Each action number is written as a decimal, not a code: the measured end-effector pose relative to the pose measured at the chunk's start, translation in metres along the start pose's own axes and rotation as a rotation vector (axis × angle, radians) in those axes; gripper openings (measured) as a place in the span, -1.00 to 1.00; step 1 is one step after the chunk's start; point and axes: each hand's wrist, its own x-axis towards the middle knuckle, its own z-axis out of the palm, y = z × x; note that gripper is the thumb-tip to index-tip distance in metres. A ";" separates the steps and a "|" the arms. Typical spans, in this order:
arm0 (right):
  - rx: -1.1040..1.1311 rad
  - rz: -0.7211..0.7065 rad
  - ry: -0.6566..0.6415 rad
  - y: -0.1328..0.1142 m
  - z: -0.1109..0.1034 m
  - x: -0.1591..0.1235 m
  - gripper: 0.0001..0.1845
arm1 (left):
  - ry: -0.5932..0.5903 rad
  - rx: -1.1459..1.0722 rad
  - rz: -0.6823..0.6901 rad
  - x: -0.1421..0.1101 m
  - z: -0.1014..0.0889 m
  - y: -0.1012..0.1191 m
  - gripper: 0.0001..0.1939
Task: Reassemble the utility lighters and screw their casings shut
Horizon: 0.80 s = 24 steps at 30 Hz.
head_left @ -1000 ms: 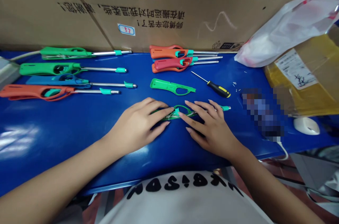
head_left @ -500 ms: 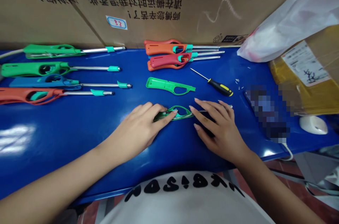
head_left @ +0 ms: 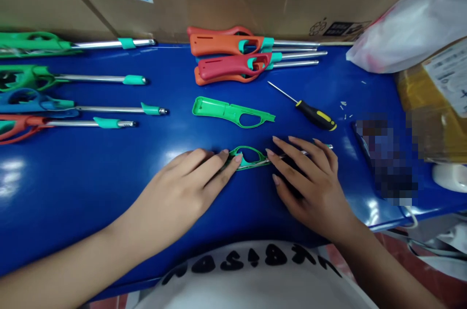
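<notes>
An opened green gas lighter (head_left: 253, 166) lies across the table in front of me, its teal trigger and inner parts partly exposed. My left hand (head_left: 186, 190) covers its handle end, with thumb and forefinger pinching beside the trigger. Over the metal tube, my right hand (head_left: 314, 182) rests its bent, spread fingers, the forefinger touching where tube meets body. The tube's tip shows past the right fingers. Just beyond lies the loose green handle half (head_left: 222, 110), hollow side up. A black and yellow screwdriver (head_left: 316, 115) lies to its right.
Several lighters (head_left: 98, 79) lie in a row at left; an orange and red pile of lighters (head_left: 229, 68) sits by the cardboard box (head_left: 219, 7). Small screws (head_left: 343, 104), a blurred phone (head_left: 386, 158), a plastic bag (head_left: 397, 27), a taped parcel (head_left: 430, 104) and a white mouse (head_left: 448, 176) are at right.
The view has tilted down and come closer. My right hand has slid rightward along the lighter's tube, away from the trigger. My left hand stays at the handle, its fingers drawn closer together.
</notes>
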 end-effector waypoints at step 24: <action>0.051 0.004 -0.075 0.004 0.005 0.000 -0.36 | 0.151 -0.232 -0.083 0.012 0.013 -0.012 -0.58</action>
